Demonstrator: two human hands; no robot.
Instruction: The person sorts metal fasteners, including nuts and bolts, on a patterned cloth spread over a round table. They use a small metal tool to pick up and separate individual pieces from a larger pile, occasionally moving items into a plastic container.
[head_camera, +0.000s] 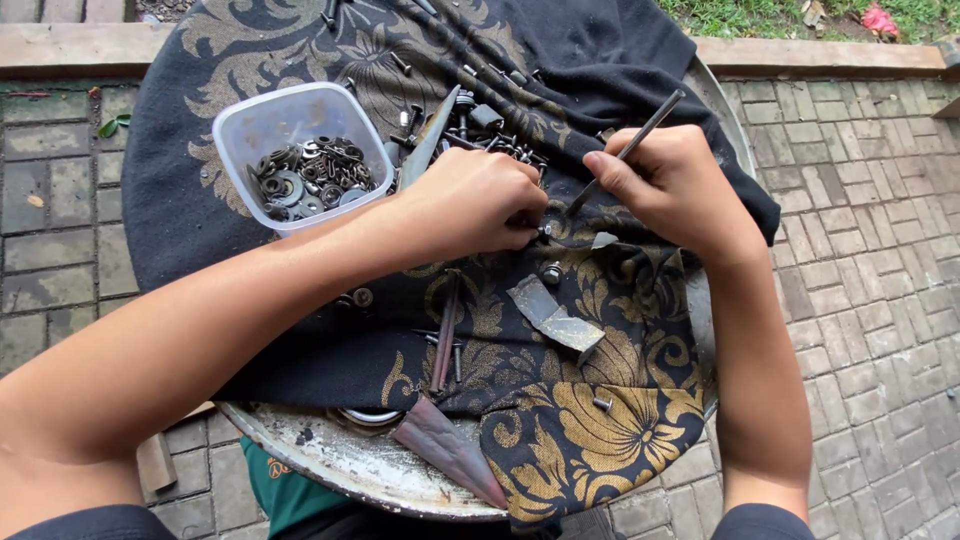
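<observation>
The left forearm (200, 330) crosses the black and gold patterned cloth (600, 430) from the lower left, closest to the lens. That cloth covers a round metal tray (330, 460), whose worn rim shows at the cloth's near edge. The left hand (470, 205) rests near the cloth's middle with its fingers curled down and pinched together over something small; what they hold is hidden under the knuckles. The right hand (680, 185) sits just beside it, toward the cloth's right edge, clamped on a thin metal rod (630, 150). The rod runs slantwise through the fist: its upper end sticks out above the thumb, and its lower end points down to the spot between the two hands. On the cloth's upper left stands a clear plastic tub (300, 155) of washers and small rings. Loose screws (490, 130) lie heaped behind the left hand, and a torn grey metal scrap (555, 315) lies on the cloth in front of both hands.
</observation>
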